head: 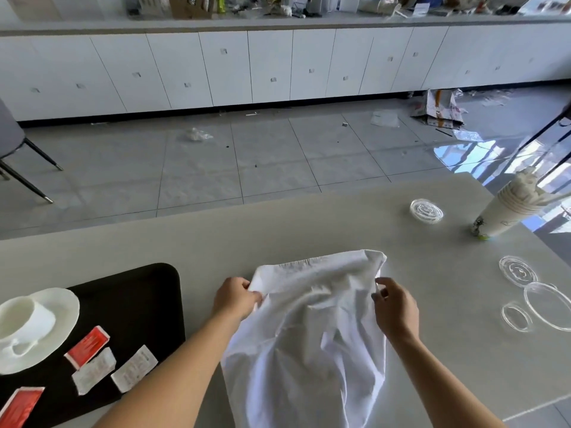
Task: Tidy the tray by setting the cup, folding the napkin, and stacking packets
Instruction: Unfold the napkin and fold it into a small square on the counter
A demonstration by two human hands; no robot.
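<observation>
A white cloth napkin [309, 329] lies rumpled on the grey table, right of the black tray [139, 304]. My left hand [236, 299] pinches its far left corner. My right hand [395, 307] pinches its far right edge. On the tray's left side a white cup [21, 319] stands on a white saucer [58, 307]. Loose packets lie on the tray in front of it: a red one [88, 345], two white ones [94, 373] [134, 367], and another red one [20, 407] at the bottom left.
A stack of paper cups [506, 211] stands at the table's far right, with a clear lid [426, 211] beside it. More clear plastic lids [519, 271] [548, 305] lie along the right edge. A chair [12, 140] stands on the littered floor at left.
</observation>
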